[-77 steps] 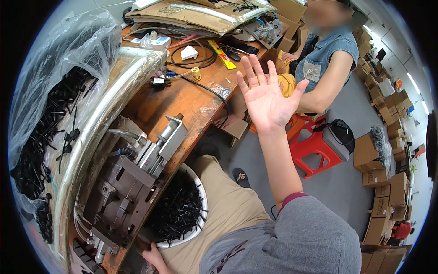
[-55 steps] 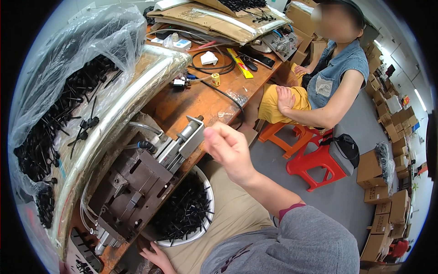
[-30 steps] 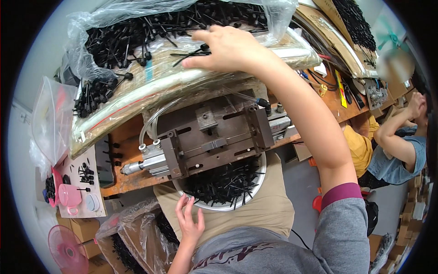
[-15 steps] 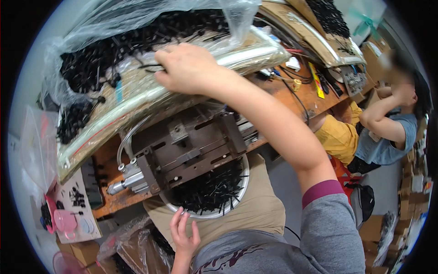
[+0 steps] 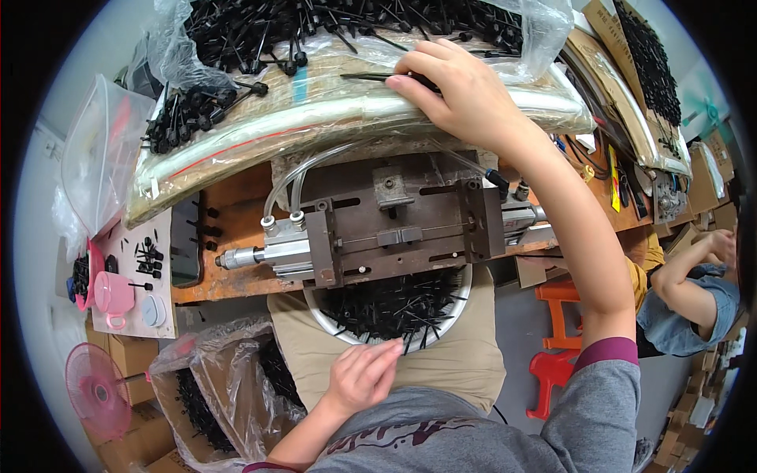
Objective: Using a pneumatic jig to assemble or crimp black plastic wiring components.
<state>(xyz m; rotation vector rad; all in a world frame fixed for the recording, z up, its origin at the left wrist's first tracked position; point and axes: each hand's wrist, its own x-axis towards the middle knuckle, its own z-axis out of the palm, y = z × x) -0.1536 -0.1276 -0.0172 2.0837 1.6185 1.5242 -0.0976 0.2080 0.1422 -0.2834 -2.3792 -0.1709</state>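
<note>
My right hand [image 5: 461, 91] is closed over the far plastic-wrapped board [image 5: 260, 130], its fingers round a few thin black stems [image 5: 367, 76] that point left. Behind it lies a heap of black plastic parts with long stems and knobbed ends [image 5: 268, 35]. My left hand [image 5: 363, 378] is at the near rim of a white bowl [image 5: 318, 314] on my lap, fingers drawn together; what they hold, if anything, is too small to make out. Many thin black pieces [image 5: 386, 307] fill the bowl. Between the hands stands a brown metal fixture [image 5: 402, 229] with small grey jaws [image 5: 400, 236].
An air cylinder [image 5: 280, 256] with clear hoses juts from the fixture's left. Pink cup [image 5: 113, 292], pink fan [image 5: 98, 390] and a plastic-lined box [image 5: 236, 394] stand at left. At right are a yellow cutter [image 5: 614, 177], red stools [image 5: 550, 378] and a seated person [image 5: 690, 292].
The view has shifted, so the fixture sits lower and further right. My left hand has gone from spread fingers to drawn-together ones and moved right along the bowl's rim. My right hand still holds stems.
</note>
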